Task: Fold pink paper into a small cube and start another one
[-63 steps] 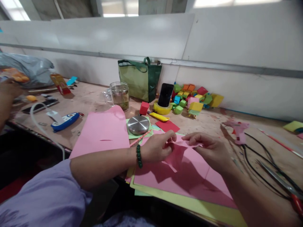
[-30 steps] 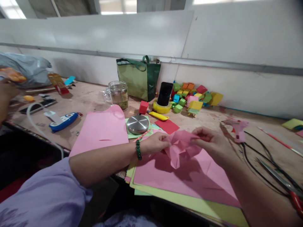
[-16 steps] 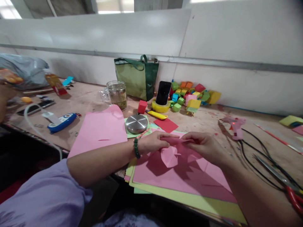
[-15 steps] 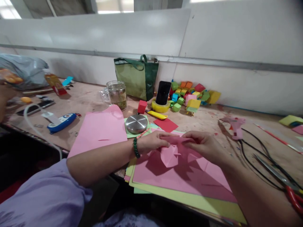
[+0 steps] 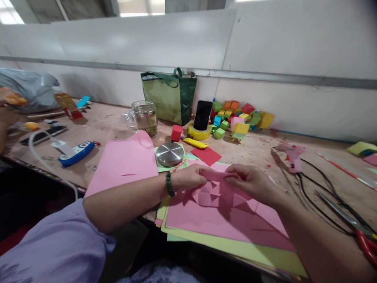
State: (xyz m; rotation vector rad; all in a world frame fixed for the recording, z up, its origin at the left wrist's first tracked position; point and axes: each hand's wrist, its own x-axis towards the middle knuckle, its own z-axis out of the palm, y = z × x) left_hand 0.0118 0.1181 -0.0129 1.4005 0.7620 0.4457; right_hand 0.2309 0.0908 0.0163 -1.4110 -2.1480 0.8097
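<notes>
Both my left hand [image 5: 191, 179] and my right hand [image 5: 249, 181] pinch the upper edge of a creased pink paper piece [image 5: 210, 193], one at each end. Its lower part has cut flaps and hangs toward me. Below it lies a stack of coloured paper sheets [image 5: 200, 220], pink on top with yellow and green underneath. Beside my left wrist, a round steel lid-like disc [image 5: 169, 154] rests on a green sheet. A red paper square [image 5: 206, 156] lies just beyond my hands.
A larger pink sheet [image 5: 122, 165] lies left of my forearm. Behind are a glass mug [image 5: 145, 120], a yellow cutter [image 5: 195, 143], a propped phone [image 5: 203, 115] and several paper cubes [image 5: 226, 118]. A pink glue gun [image 5: 291, 157] and scissors [image 5: 347, 220] lie at right.
The pink piece has tilted and spread between my hands, so its folded flap no longer sticks out toward me and its cut flaps show flatter. Both hands keep their hold.
</notes>
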